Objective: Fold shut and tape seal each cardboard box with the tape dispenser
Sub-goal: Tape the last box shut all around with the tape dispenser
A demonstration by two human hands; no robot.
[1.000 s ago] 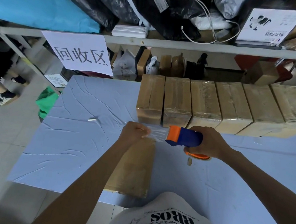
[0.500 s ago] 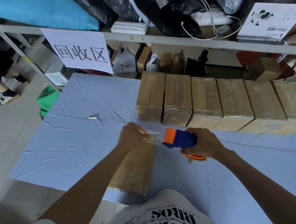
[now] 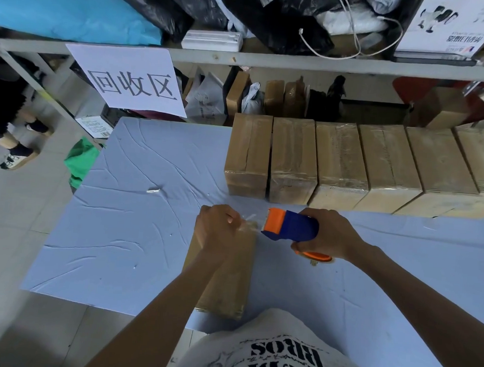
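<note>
A closed cardboard box [image 3: 230,279] lies lengthwise on the blue table, partly under my left forearm. My left hand [image 3: 217,227] pinches the free end of clear tape [image 3: 249,222] over the box's far end. My right hand [image 3: 332,235] grips the blue and orange tape dispenser [image 3: 290,226], held just right of the box's far end, its orange mouth facing my left hand. A short strip of tape spans between the two hands.
Several taped boxes [image 3: 341,161] stand in a row at the table's back right. A small white scrap [image 3: 153,190] lies on the blue table cover [image 3: 124,233]. A shelf rail with a paper sign [image 3: 130,85] runs behind. A person's legs [image 3: 14,141] stand at far left.
Both hands have come closer together. The dispenser has moved left towards my left hand, so the strip of tape between them is shorter.
</note>
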